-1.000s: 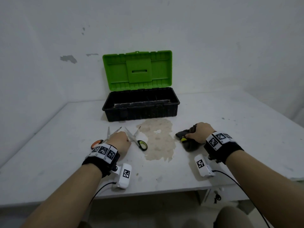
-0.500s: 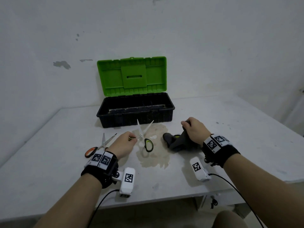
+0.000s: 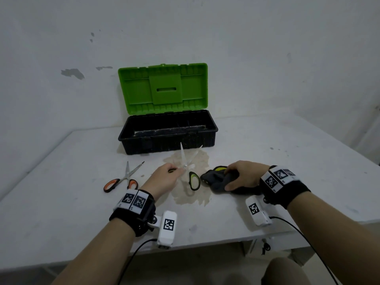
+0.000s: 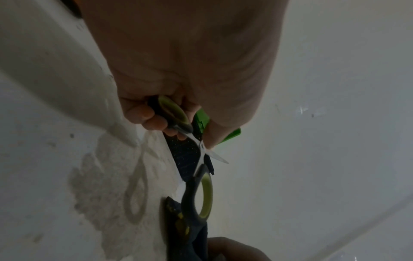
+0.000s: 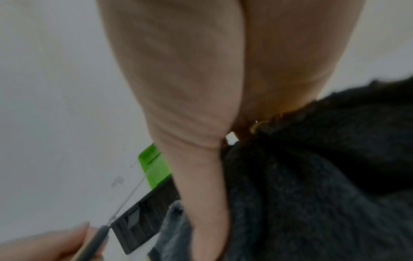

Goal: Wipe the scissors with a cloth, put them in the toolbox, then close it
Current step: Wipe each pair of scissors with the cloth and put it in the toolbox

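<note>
My left hand (image 3: 164, 177) grips one handle of the green-and-black scissors (image 3: 190, 171), held above the table with the blades spread apart and pointing at the toolbox. In the left wrist view my fingers (image 4: 154, 120) curl round the upper handle of these scissors (image 4: 201, 194), and the other handle hangs free. My right hand (image 3: 242, 175) holds the dark grey cloth (image 3: 216, 179) bunched on the table just right of the scissors; the cloth (image 5: 312, 176) fills the right wrist view. The black toolbox (image 3: 167, 136) stands open behind, green lid (image 3: 163, 89) upright.
A second pair of scissors with orange handles (image 3: 121, 179) lies on the table left of my left hand. A brownish stain (image 3: 191, 194) marks the white table (image 3: 61, 202) under the held scissors. The wall stands right behind the toolbox.
My left hand picked the green-handled scissors up off the table and raised them. My right hand dragged the cloth left toward the scissors.
</note>
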A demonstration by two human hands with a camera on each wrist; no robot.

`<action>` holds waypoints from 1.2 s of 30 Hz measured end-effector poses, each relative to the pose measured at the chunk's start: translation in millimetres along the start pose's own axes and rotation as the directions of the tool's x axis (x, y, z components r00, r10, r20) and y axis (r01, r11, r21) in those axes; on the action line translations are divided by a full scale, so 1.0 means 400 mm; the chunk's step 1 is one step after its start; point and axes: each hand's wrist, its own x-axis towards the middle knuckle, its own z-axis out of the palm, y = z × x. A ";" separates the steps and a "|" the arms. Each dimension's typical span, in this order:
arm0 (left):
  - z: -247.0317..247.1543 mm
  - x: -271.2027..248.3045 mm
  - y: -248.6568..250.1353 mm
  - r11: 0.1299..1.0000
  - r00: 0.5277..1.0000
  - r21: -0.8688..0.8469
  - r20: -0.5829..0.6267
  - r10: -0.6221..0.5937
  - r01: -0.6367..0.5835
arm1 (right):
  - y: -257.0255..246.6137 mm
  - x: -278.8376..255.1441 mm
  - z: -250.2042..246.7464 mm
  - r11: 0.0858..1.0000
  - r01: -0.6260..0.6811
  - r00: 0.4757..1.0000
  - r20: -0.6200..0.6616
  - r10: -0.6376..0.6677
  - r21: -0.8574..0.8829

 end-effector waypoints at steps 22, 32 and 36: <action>0.037 0.010 -0.003 0.988 0.982 0.067 -0.116 0.147 -0.140 | -0.045 0.018 -0.026 0.893 0.187 0.805 -0.584 0.099 0.410; 0.065 -0.002 0.000 0.991 0.986 0.030 -0.101 0.136 -0.134 | -0.069 0.008 -0.021 0.080 0.311 0.945 -0.317 0.077 0.947; 0.070 -0.006 0.008 0.991 0.988 -0.003 -0.067 0.136 -0.137 | -0.064 0.010 0.015 0.134 0.259 0.959 -0.270 0.080 0.957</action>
